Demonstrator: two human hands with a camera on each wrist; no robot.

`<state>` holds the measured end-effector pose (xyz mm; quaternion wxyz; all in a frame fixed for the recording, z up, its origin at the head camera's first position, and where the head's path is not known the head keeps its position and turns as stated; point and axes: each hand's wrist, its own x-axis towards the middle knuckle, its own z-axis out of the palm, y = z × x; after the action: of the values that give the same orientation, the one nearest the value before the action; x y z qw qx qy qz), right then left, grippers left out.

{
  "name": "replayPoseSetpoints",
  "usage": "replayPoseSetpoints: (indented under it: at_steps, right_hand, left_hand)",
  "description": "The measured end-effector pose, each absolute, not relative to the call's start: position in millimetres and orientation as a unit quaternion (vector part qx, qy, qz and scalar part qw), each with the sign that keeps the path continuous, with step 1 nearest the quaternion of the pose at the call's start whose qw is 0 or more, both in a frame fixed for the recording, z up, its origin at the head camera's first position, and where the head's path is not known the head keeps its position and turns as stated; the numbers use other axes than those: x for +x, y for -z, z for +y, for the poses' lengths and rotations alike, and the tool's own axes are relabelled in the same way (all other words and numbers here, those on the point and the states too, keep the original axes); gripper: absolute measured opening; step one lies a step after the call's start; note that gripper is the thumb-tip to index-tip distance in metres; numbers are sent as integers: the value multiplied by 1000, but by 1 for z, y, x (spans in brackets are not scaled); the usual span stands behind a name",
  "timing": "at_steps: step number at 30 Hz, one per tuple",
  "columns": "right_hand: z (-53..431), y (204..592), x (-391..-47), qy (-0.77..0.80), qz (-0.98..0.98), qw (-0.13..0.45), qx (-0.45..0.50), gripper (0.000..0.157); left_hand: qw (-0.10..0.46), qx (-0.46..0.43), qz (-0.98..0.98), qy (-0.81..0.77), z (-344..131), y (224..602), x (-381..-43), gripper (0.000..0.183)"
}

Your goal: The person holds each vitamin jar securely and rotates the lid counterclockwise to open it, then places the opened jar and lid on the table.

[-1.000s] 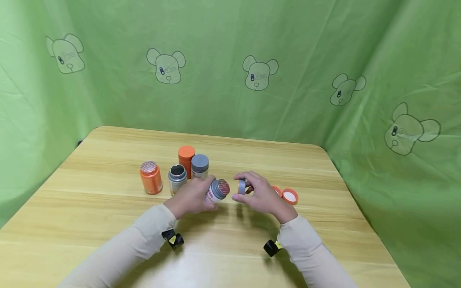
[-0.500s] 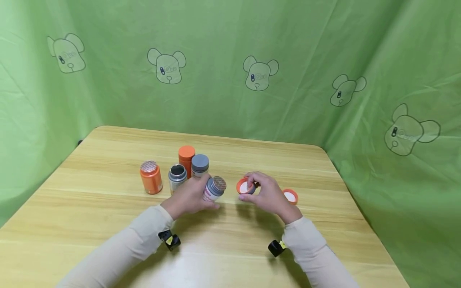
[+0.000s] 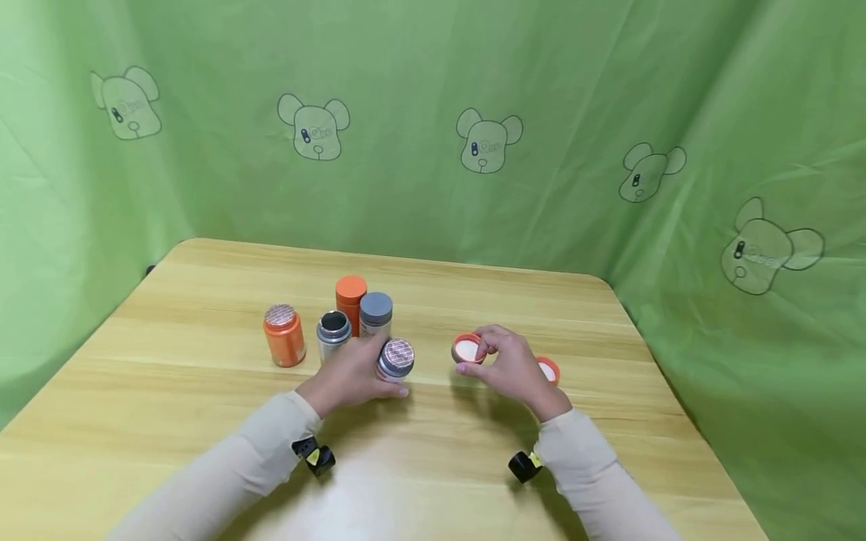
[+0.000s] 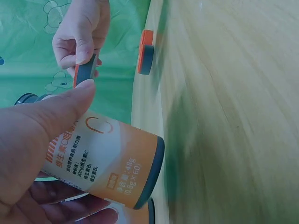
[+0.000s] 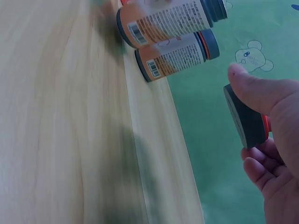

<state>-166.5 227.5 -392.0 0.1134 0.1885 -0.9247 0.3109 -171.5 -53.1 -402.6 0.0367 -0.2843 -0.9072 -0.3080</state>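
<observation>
My left hand (image 3: 352, 376) grips a vitamin C pill bottle (image 4: 110, 154) with an orange and white label. Its cap is off, and a patterned foil seal (image 3: 399, 353) covers the mouth. In the left wrist view the bottle leans, its dark base apart from the tabletop. My right hand (image 3: 510, 368) pinches a grey screw lid (image 5: 247, 116) between thumb and fingers. That lid's orange rim and white liner (image 3: 467, 349) face up toward the head camera, to the right of the bottle and apart from it.
Behind my left hand stand an uncapped orange bottle (image 3: 284, 342), an open grey-necked bottle (image 3: 334, 330), a capped orange bottle (image 3: 350, 297) and a grey-capped bottle (image 3: 376, 312). An orange-rimmed lid (image 3: 549, 368) lies right of my right hand. Green cloth (image 3: 406, 203) hangs around the wooden table (image 3: 433, 481).
My left hand has drawn the bottle slightly left and tilted it more upright. My right hand has moved a little right and turned the lid so its inside faces up.
</observation>
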Motion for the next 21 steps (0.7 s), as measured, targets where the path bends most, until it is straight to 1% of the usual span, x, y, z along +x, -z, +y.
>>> replayPoseSetpoints:
  at_steps: [5, 10, 14, 21]
  right_hand:
    - [232, 394, -168, -310, -925, 120, 186, 38]
    - [239, 399, -171, -303, -924, 122, 198, 34]
    - [243, 404, -173, -301, -925, 113, 203, 32]
    - [251, 408, -178, -295, -929, 103, 199, 32]
  left_hand:
    - [37, -279, -906, 315, -56, 402, -169, 76]
    - [17, -250, -910, 330, -59, 404, -167, 78]
    - [9, -235, -908, 345, -63, 408, -165, 79]
    - [19, -222, -903, 367, -80, 414, -164, 80]
